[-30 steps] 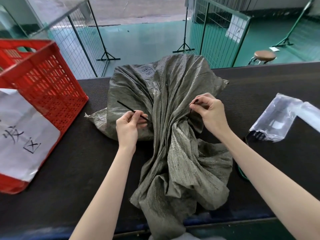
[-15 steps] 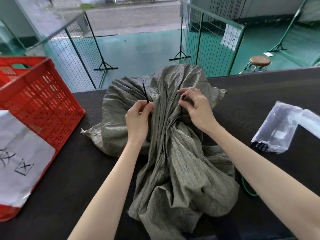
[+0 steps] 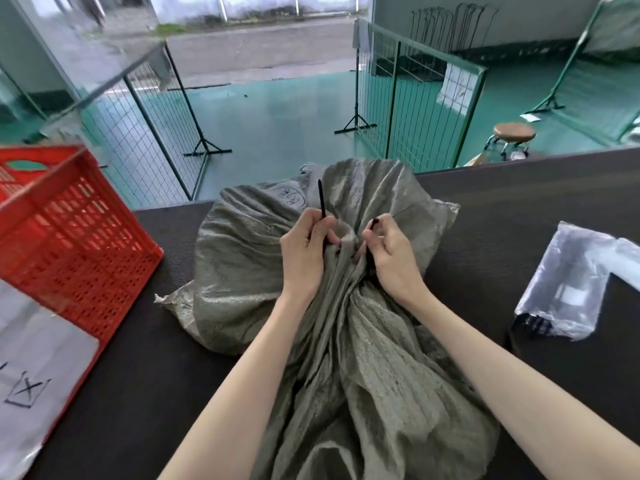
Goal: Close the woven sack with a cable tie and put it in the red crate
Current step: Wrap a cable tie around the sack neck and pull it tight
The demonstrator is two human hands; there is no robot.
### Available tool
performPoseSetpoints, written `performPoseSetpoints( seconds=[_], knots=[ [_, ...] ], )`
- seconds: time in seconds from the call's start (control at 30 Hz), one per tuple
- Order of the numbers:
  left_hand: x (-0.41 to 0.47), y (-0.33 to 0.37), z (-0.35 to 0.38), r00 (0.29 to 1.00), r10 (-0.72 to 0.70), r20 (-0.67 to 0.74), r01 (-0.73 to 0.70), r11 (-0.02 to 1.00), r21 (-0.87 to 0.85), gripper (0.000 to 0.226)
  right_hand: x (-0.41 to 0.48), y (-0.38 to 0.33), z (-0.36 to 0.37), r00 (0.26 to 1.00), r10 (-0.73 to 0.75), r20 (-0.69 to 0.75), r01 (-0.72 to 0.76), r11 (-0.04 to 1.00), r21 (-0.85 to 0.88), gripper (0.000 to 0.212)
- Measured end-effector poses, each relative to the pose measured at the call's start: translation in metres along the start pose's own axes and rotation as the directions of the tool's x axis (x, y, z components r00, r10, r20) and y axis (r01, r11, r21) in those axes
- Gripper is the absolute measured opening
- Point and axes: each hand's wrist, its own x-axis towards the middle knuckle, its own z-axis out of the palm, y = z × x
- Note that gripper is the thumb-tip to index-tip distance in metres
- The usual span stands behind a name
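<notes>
Grey woven sack [image 3: 242,271], round stamp [image 3: 289,198] unreadable; left hand [image 3: 304,261] and right hand [image 3: 394,261] each pinch one cable tie [image 3: 321,199] end.

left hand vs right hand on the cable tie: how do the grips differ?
1) The left hand pinches the cable tie with a long tail sticking up above it; the right hand shows only a short black tip.
2) The left hand sits left of the gathered neck of the woven sack, the right hand to its right.
Shared: both pinch the tie, close against the sack.
</notes>
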Motion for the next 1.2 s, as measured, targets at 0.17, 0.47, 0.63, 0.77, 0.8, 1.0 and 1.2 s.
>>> performPoseSetpoints(
  seconds=[0.17,0.47,0.63,0.77,0.8,1.0,1.2],
  knots=[
    [-0.004,-0.019,0.008,0.985,-0.123,0.121,0.132,0.988,-0.074,0.031,0.009,-0.002,-0.001,0.994,0.110,-0.017,-0.101,0.958,0.268,0.019],
    [-0.008,-0.023,0.002,0.952,-0.194,0.238,0.254,0.932,-0.257,0.029,0.015,-0.002,-0.003,0.981,0.159,0.112,-0.193,0.866,0.461,0.018],
    [-0.011,-0.022,0.001,0.946,-0.217,0.239,0.283,0.914,-0.290,0.037,0.016,0.001,-0.010,0.974,0.162,0.158,-0.223,0.816,0.534,0.012],
    [-0.013,-0.021,-0.001,0.943,-0.235,0.236,0.306,0.892,-0.332,0.035,0.016,0.005,-0.012,0.972,0.185,0.146,-0.235,0.774,0.588,0.015],
    [-0.013,-0.021,-0.001,0.942,-0.236,0.237,0.308,0.888,-0.340,0.036,0.016,0.006,-0.012,0.971,0.189,0.148,-0.240,0.762,0.601,0.015],
    [-0.017,-0.019,-0.004,0.935,-0.209,0.286,0.307,0.881,-0.360,0.033,0.016,0.006,-0.014,0.969,0.162,0.188,-0.243,0.769,0.591,0.011],
    [-0.018,-0.020,-0.003,0.923,-0.193,0.333,0.316,0.873,-0.370,0.036,0.015,0.001,-0.015,0.967,0.159,0.200,-0.245,0.796,0.553,0.014]
  ],
)
